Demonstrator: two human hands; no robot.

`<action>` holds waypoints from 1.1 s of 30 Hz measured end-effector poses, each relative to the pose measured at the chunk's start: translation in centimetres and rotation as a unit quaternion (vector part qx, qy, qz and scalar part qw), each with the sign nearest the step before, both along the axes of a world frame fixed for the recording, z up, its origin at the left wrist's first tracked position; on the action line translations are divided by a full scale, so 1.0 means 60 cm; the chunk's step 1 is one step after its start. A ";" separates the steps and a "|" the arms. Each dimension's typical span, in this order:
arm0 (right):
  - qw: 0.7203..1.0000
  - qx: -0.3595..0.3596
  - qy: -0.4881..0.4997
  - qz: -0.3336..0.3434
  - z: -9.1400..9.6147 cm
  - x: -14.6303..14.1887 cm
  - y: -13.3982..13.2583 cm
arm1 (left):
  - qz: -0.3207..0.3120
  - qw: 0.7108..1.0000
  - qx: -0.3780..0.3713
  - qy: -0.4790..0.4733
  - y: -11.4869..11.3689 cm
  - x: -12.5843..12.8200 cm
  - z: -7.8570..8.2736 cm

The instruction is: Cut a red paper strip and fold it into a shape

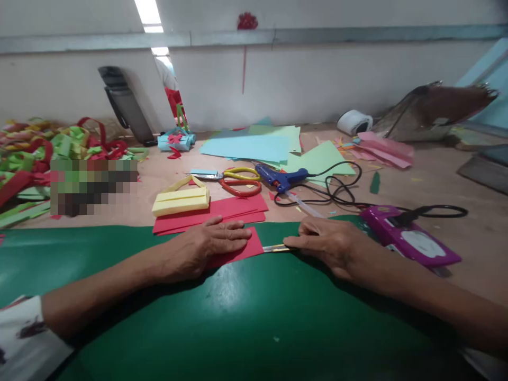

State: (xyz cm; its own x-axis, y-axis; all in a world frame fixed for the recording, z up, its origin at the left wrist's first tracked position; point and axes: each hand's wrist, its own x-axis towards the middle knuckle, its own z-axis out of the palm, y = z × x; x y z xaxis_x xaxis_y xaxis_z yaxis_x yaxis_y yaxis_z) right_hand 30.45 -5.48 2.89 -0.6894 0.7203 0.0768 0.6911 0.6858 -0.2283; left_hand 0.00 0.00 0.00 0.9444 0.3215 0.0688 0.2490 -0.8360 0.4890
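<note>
My left hand [206,246] lies flat, fingers stretched out, pressing a red paper sheet [254,245] onto the green cutting mat [222,317]. My right hand [329,243] is closed around a thin blade-like cutter [275,248] whose yellow-and-metal tip meets the right edge of the red paper. Behind the hands lies a stack of red paper [230,210] with a folded yellow paper piece [180,200] on it.
Orange-and-yellow scissors [236,181] and a blue glue gun [280,177] with a black cord [341,190] lie behind. Light blue and green sheets [254,146], a purple card package [408,238], a white tape roll [353,121] and a heap of paper strips [39,153] surround them.
</note>
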 end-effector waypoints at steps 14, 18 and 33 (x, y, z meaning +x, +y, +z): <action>1.000 -0.007 -0.016 -0.004 0.009 -0.004 -0.009 | -0.008 1.000 -0.012 0.010 0.005 0.000 -0.003; 1.000 0.007 -0.017 0.001 0.004 -0.015 -0.005 | -0.004 1.000 -0.017 0.013 0.003 0.003 0.005; 0.999 -0.001 -0.047 -0.007 0.005 -0.027 -0.015 | 0.014 1.000 -0.016 0.018 0.002 0.003 0.002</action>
